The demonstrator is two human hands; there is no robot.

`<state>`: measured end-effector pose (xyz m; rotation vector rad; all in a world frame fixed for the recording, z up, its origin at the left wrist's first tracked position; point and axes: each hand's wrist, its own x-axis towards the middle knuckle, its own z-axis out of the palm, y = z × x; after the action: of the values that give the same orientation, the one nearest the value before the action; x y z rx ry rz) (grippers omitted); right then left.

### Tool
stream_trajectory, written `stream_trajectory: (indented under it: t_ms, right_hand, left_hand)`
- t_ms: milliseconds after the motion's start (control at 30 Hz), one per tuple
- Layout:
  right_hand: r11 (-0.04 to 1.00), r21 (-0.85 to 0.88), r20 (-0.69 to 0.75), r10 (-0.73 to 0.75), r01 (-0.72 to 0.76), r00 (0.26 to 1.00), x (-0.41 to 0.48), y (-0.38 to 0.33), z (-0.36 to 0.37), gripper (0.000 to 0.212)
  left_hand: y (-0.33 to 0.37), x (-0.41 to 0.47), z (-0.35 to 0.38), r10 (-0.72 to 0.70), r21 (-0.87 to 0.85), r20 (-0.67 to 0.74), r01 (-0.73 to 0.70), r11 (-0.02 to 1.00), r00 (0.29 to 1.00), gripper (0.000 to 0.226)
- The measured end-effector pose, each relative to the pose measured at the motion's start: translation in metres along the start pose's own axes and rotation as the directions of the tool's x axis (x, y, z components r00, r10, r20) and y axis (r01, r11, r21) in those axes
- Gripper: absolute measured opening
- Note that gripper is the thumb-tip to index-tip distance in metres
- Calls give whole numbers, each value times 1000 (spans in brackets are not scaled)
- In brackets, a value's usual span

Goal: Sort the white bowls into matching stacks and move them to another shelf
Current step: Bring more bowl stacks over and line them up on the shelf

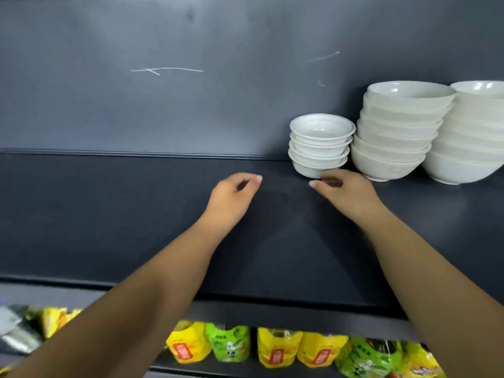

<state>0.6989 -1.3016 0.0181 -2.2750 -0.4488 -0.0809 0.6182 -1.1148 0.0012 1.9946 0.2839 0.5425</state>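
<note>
Three stacks of white bowls stand at the right of a dark shelf (136,214). A short stack of small bowls (320,144) is leftmost, a taller stack of medium bowls (396,132) stands beside it, and a stack of large bowls (471,140) is cut by the right edge. My right hand (346,193) hovers just in front of the base of the small stack, fingers loosely curled, holding nothing. My left hand (231,199) is over bare shelf to the left of that stack, fingers loosely curled and empty.
The shelf's dark back panel (191,91) carries white scratches. On the shelf below, yellow snack bags (188,346) and green snack bags (229,346) stand in a row under my forearms. More packets (21,331) lie at the lower left.
</note>
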Motion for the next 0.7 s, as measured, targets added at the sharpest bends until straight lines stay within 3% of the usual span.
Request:
stream_trajectory:
  t_ms: [167,333,500,600,700]
  right_hand:
    - [960,-73,129,-261,272,957,-54,-71,33,39]
    - [872,-40,254,-463,488,849,-108,-175,95,47]
    - [727,84,301,-670,681,678,-191,-287,185,44]
    - [622,131,339,-760,772,554,-249,-340,240,39]
    - [559,140,348,-800,817,488,-296,-376,281,35]
  left_hand:
    - [-15,-73,-102,181,233,-93,-155,960,979,12]
    - [-24,-158,-226,309,470,-209,-183,864,928,39]
    - [-40,-260,-359,323,650,-273,-74,756,906,48]
    - [-57,-324,-427,280,694,-392,82,716,876,49]
    - [-78,-376,-473,237,703,-488,217,677,840,50]
